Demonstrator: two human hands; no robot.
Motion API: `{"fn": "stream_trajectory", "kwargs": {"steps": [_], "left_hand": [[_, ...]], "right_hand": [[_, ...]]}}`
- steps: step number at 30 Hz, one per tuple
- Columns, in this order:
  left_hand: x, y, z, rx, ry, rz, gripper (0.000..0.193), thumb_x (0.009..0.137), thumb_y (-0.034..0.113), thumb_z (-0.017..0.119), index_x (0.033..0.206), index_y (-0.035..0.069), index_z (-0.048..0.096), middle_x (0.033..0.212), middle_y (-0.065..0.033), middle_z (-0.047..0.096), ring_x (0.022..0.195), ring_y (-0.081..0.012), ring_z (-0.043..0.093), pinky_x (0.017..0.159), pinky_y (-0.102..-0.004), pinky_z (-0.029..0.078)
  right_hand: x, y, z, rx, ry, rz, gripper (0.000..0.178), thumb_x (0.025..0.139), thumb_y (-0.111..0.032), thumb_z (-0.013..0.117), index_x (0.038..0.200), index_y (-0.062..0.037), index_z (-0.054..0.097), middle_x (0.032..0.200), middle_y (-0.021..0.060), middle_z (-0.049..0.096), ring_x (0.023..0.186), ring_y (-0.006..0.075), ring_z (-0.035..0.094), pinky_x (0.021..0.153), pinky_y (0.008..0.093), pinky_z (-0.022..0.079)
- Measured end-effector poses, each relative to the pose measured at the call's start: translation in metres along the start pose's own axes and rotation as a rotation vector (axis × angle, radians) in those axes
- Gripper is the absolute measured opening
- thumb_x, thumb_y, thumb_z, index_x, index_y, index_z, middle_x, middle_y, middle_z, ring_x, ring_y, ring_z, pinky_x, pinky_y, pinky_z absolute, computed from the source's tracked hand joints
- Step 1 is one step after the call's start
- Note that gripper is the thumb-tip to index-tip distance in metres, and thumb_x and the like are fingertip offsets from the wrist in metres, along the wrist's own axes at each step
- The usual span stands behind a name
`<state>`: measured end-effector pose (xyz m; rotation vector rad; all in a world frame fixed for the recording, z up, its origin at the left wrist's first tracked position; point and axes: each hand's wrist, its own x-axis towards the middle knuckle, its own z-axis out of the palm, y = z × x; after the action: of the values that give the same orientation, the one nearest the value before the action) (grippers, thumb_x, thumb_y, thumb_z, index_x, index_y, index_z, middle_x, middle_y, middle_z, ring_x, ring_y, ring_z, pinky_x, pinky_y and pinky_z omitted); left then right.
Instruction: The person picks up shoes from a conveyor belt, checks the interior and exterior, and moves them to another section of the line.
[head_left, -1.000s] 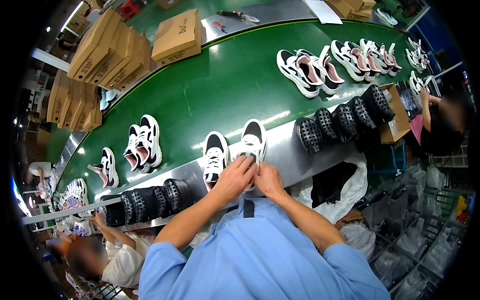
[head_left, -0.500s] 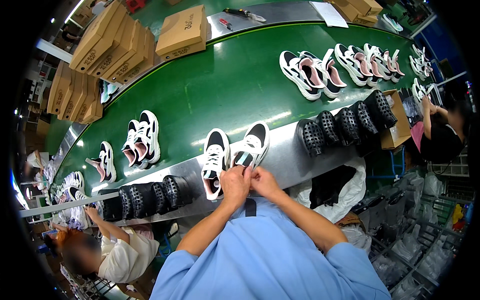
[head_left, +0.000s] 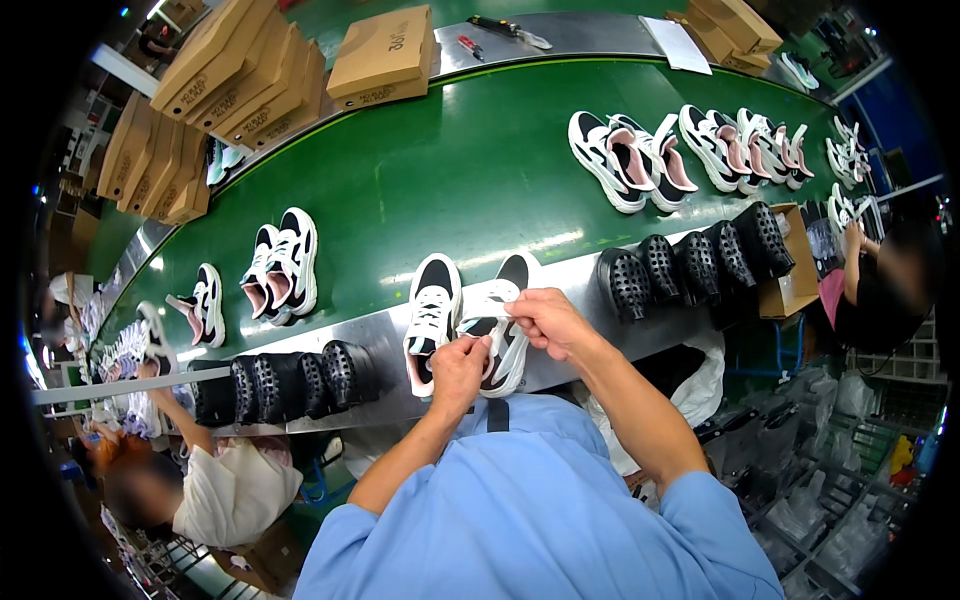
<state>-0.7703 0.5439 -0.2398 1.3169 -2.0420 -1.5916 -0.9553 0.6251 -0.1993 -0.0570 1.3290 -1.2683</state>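
Two black-and-white sneakers stand side by side on the metal ledge in front of me, toes pointing away. The left sneaker (head_left: 433,310) is untouched. At the right sneaker (head_left: 512,350), my left hand (head_left: 460,374) is closed in a pinch near the tongue and opening. My right hand (head_left: 550,322) pinches a white part at the lacing, thumb against fingers, just above the shoe. Whether that part is lace or tongue edge I cannot tell. My fingers hide some of the shoe's opening.
Black studded shoe forms (head_left: 690,265) line the ledge at right, with more forms (head_left: 290,388) at left. Paired sneakers (head_left: 635,160) stand on the green belt (head_left: 450,170). Cardboard shoe boxes (head_left: 380,55) and a cutter (head_left: 510,32) lie beyond. Co-workers (head_left: 235,490) sit at both sides.
My hands were close together over the right sneaker's opening. Now the right hand has moved forward and right to the lacing, and the left slightly down and left. The co-worker at left lifts a shoe.
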Motion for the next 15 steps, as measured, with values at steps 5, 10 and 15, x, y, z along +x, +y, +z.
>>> {"fn": "stream_trajectory", "kwargs": {"steps": [5, 10, 15], "left_hand": [[0.007, -0.005, 0.000, -0.198, 0.030, -0.145, 0.029, 0.095, 0.023, 0.075, 0.087, -0.004, 0.076, 0.069, -0.0081, 0.071, 0.062, -0.0135, 0.063, 0.061, -0.0315, 0.050], [0.009, -0.005, 0.003, -0.269, 0.019, -0.205, 0.030, 0.096, 0.024, 0.074, 0.086, -0.004, 0.076, 0.072, -0.0075, 0.072, 0.063, -0.0123, 0.063, 0.061, -0.0298, 0.050], [0.012, -0.003, 0.005, -0.324, 0.033, -0.217, 0.028, 0.096, 0.021, 0.074, 0.084, -0.005, 0.075, 0.070, -0.0075, 0.071, 0.063, -0.0118, 0.063, 0.061, -0.0289, 0.050]], "right_hand": [[-0.004, 0.038, -0.011, 0.079, -0.021, 0.012, 0.026, 0.099, -0.019, 0.072, 0.079, -0.0074, 0.060, 0.065, -0.0032, 0.051, 0.048, 0.0057, 0.039, 0.040, 0.0249, 0.025], [-0.008, 0.062, -0.004, 0.069, 0.024, -0.004, 0.028, 0.101, -0.024, 0.071, 0.080, -0.0084, 0.061, 0.066, -0.0039, 0.052, 0.049, 0.0053, 0.039, 0.042, 0.0244, 0.028], [-0.008, 0.069, 0.000, 0.080, 0.043, -0.019, 0.027, 0.101, -0.023, 0.071, 0.081, -0.0083, 0.062, 0.066, -0.0038, 0.052, 0.050, 0.0057, 0.040, 0.043, 0.0248, 0.029]]}}
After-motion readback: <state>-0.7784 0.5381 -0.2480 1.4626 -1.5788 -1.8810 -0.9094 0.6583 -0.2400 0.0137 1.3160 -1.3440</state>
